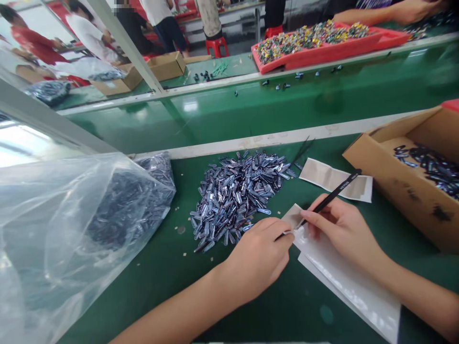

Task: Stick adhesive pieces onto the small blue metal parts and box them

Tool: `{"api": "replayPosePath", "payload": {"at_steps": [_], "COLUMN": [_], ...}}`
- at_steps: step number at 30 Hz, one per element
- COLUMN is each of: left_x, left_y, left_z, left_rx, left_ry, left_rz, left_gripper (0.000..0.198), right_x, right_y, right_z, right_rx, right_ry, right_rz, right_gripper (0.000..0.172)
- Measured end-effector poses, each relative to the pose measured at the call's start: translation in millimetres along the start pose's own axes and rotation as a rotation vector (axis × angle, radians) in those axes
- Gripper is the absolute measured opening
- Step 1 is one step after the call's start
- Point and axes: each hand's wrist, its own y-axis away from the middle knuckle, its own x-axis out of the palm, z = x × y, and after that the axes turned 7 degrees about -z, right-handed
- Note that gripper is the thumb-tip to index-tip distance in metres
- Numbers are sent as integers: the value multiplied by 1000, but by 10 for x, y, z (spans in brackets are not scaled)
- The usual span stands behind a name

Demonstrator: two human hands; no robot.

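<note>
My right hand (339,224) is closed around black tweezers (335,193), their tip pointing down and left toward my left hand. My left hand (260,253) pinches a small dark piece (284,235), mostly covered by the fingers. Under both hands lies a white glossy sheet (353,282) with a greyish-beige upper end (293,216). Just beyond my left hand spreads a pile of small, shiny blue-black elongated pieces (236,191). A second grey-beige sheet (324,176) lies beyond my right hand.
A clear plastic bag (143,200) of similar dark pieces stands at left. A cardboard box (398,184) with more sits at right. Past a white ledge runs a green belt (215,112) with scattered parts, then a red tray (322,55) of colourful pieces. People work in the background.
</note>
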Motion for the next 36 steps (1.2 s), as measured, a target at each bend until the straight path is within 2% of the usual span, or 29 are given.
{"api": "replayPosePath", "payload": {"at_steps": [3,5,9,15,18,21,24,26,30,36], "left_x": [-94,-159,-211,-242,-251,-189,-69,4,71,78], "left_y": [-35,-60,-97,-153,-192,-222,-233,-230,-214,-211], "left_z": [126,215,314,261,186,80,-20,-62,-85,-96], "left_rx": [-44,-105,-172,-210,-290,-493,-684,-777,-884,-928], "left_ry": [-84,-205,-333,-311,-84,325,716,893,1024,1096], "left_rz": [-101,-118,-29,61,-10,-81,-75,-47,-46,-79], "left_gripper": [21,21,21,23,18,13,21,22,17,12], "right_x": [6,13,15,-10,-31,-54,-62,-56,-34,-23], "right_y": [3,5,9,7,2,10,35,55,85,106], "right_z": [14,21,39,41,45,68,93,101,99,96], "right_rx": [0,-2,5,-10,-6,-11,-19,-32,-70,-114], "right_ry": [-11,-8,-11,-57,-109,-149,-154,-137,-106,-60], "right_rz": [-5,-6,-8,-6,-32,-62,-61,-62,-77,-114], "right_gripper": [21,20,21,21,21,21,20,19,18,16]}}
